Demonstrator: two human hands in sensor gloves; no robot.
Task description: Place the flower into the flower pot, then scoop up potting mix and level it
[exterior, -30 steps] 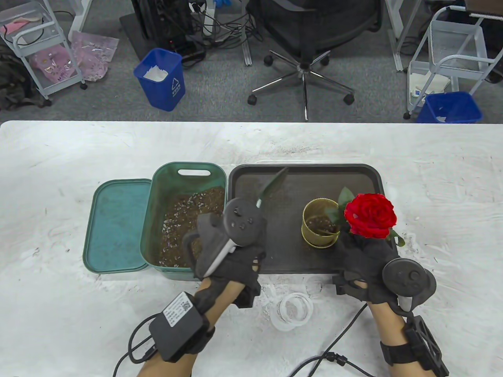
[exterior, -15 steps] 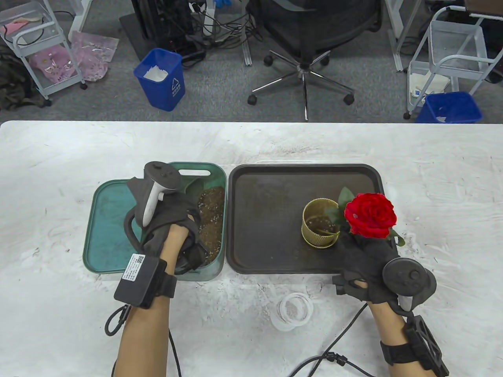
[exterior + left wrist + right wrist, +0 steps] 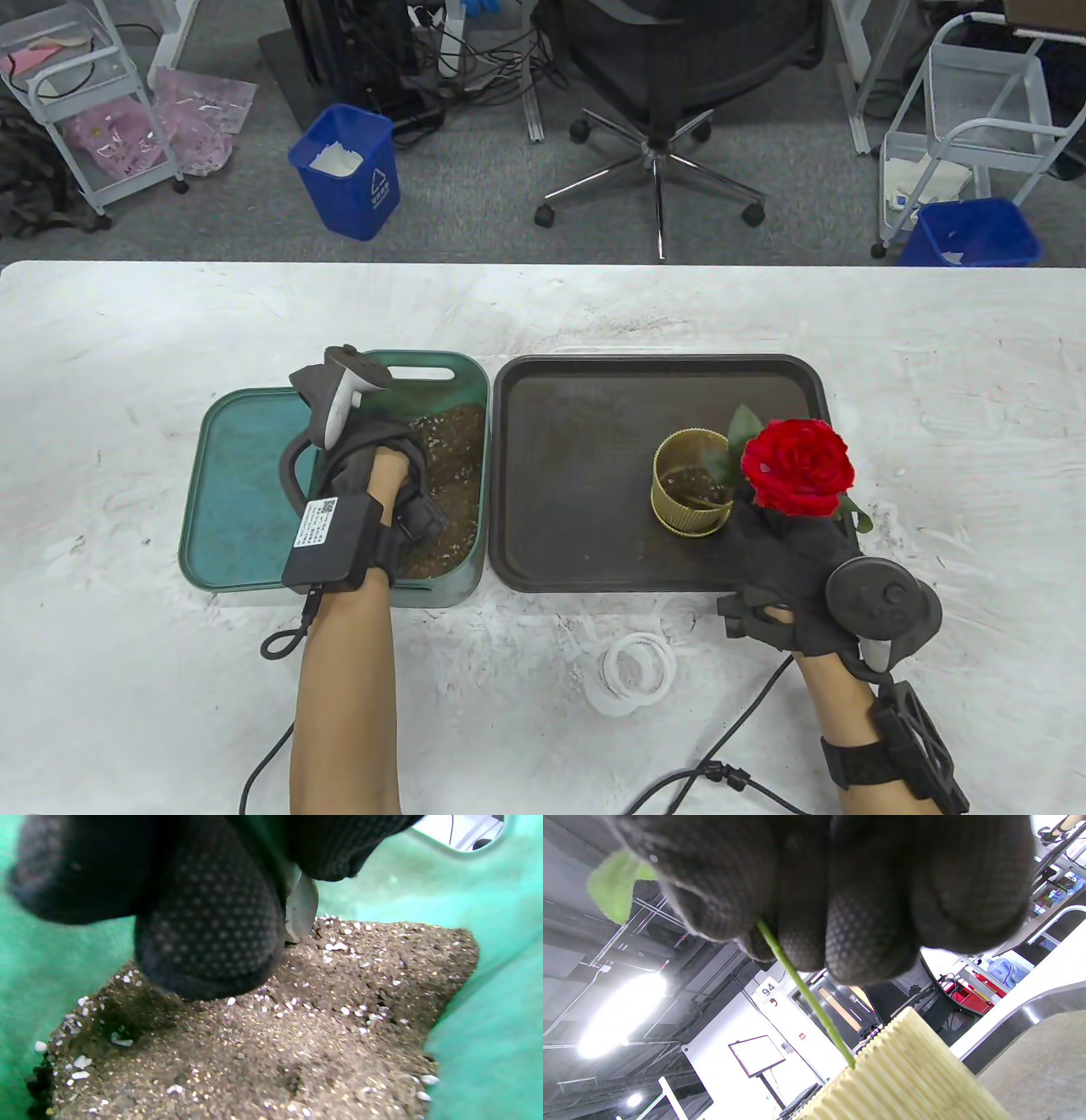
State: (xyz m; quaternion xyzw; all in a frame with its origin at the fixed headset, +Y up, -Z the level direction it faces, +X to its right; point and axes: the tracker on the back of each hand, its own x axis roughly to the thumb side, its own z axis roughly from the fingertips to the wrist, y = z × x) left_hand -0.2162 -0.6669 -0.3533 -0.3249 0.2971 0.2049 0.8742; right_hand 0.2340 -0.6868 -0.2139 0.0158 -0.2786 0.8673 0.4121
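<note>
The red rose (image 3: pixel 797 465) leans over the right rim of the ribbed yellow pot (image 3: pixel 689 509), which stands on the dark tray (image 3: pixel 577 399). My right hand (image 3: pixel 785 552) pinches the green stem (image 3: pixel 806 993) just above the pot (image 3: pixel 903 1073), and the stem runs down inside it. My left hand (image 3: pixel 394 488) is down in the green bin (image 3: pixel 424 369), curled round a scoop. Its pale blade (image 3: pixel 302 904) digs into the brown potting mix (image 3: pixel 275 1035) below my gloved fingers (image 3: pixel 208 921). In the table view the scoop is hidden by the hand.
The bin's teal lid (image 3: pixel 237 484) lies flat to the left of the bin. White plastic rings (image 3: pixel 632 671) and a cable lie on the table in front of the tray. Some mix shows inside the pot.
My left hand swung left from the tray's edge into the bin and lowered the scoop into the mix. The right hand and rose have barely moved.
</note>
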